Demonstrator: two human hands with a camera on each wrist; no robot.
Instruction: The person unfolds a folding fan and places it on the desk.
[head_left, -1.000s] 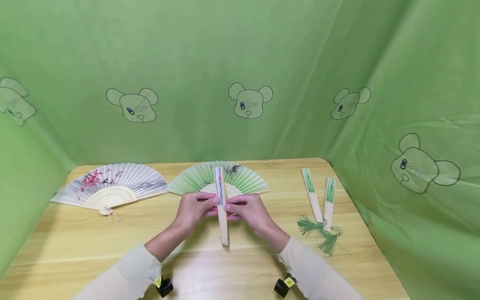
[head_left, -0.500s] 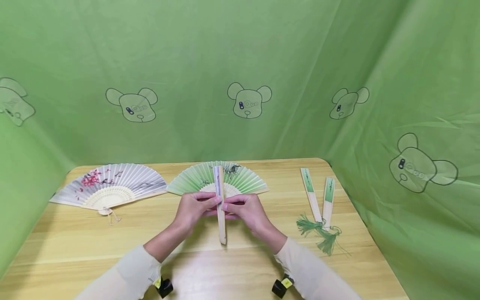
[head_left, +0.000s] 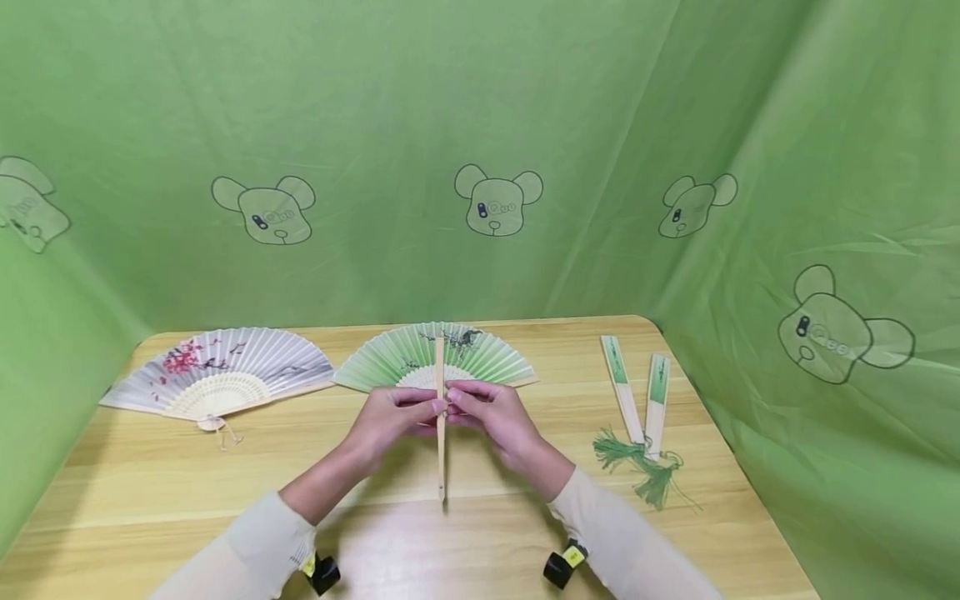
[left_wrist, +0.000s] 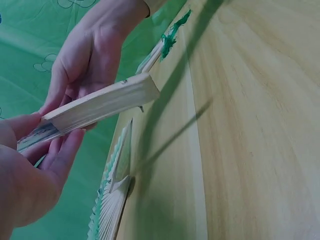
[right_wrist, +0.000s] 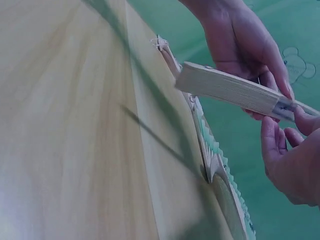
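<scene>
Upright in front of me, a folded hand fan (head_left: 441, 458) is held between both hands, its narrow edge toward the head view. My left hand (head_left: 381, 421) pinches it from the left. From the right, my right hand (head_left: 501, 421) pinches it at about the same height. The left wrist view shows the pale wooden ribs (left_wrist: 105, 107) pressed together, with a strip of patterned cloth near the fingers. In the right wrist view the rib ends (right_wrist: 200, 82) stick out above the table. Behind the hands lies a spread green fan (head_left: 375, 362), partly hidden by the held fan.
A spread grey fan (head_left: 225, 358) with red blossoms lies at the left back of the wooden table (head_left: 187, 500). At the right lie two folded fans, a left one (head_left: 618, 367) and a right one (head_left: 659, 383), with green tassels (head_left: 654, 487). Green cloth (head_left: 375, 100) encloses the table.
The held fan has turned about its long axis, from showing its patterned face to showing its narrow edge. Both hands stay nearly in place, with the right fingers slightly shifted.
</scene>
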